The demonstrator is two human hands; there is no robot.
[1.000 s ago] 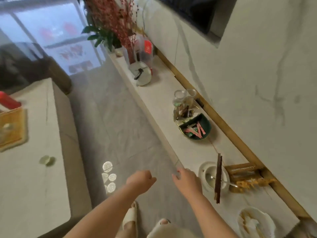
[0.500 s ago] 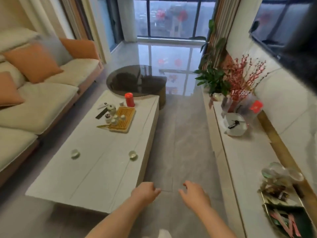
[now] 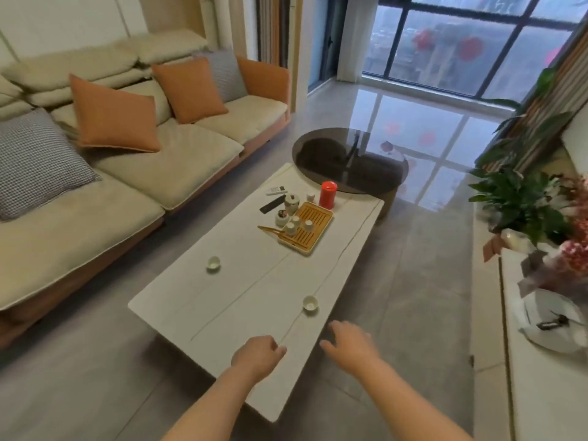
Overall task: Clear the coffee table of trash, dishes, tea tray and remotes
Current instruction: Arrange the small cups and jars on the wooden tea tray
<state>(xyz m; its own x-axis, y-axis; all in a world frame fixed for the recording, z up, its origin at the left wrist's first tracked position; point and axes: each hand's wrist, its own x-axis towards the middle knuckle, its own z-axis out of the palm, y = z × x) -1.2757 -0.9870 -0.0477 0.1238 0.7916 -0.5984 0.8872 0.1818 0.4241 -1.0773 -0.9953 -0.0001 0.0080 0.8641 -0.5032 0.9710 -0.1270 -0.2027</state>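
white coffee table (image 3: 241, 300) holds tea tray (image 3: 313, 229), cups.

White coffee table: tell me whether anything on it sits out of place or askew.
Two small white teacups stand apart from the set: one near the sofa-side edge, one near the hands' end. The bamboo tea tray lies skewed to the white coffee table edges, with bamboo tongs beside it. Nothing looks spilled.
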